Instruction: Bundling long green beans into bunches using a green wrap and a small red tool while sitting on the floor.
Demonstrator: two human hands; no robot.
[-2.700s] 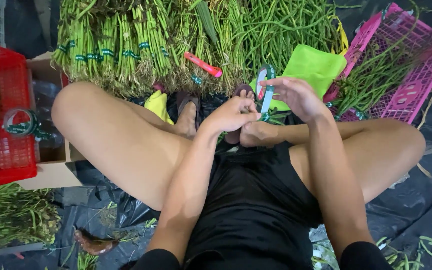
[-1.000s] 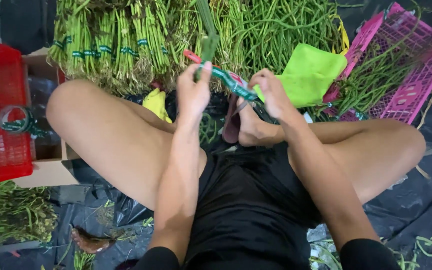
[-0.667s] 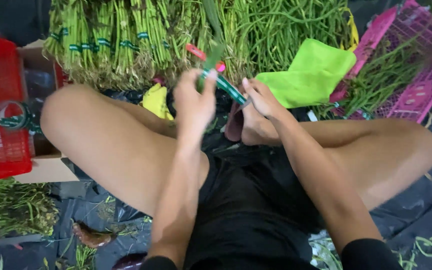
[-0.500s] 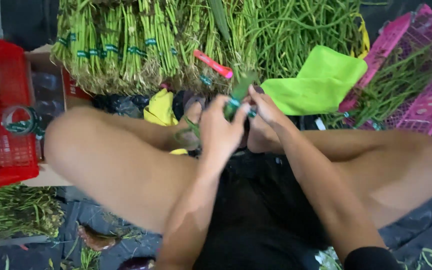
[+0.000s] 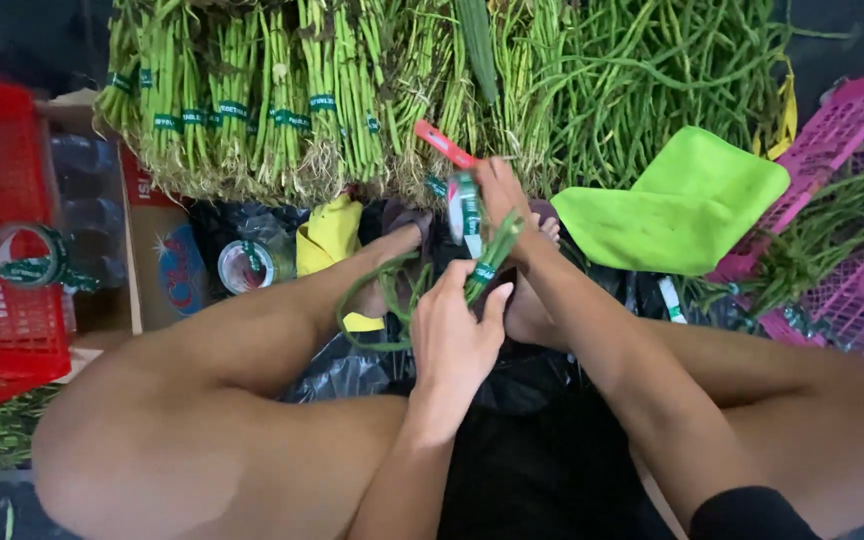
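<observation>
Over your lap, your left hand (image 5: 457, 335) grips the small bean bunch (image 5: 487, 262) while your right hand (image 5: 497, 195) holds the tape roll (image 5: 466, 208); wrapping seems next.

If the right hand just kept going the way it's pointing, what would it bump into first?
The right hand points up and away from the body, holding a tape roll. Straight on, it would likely meet the red-handled tool first, then the bundled green stalks; depth is hard to judge here.
</observation>
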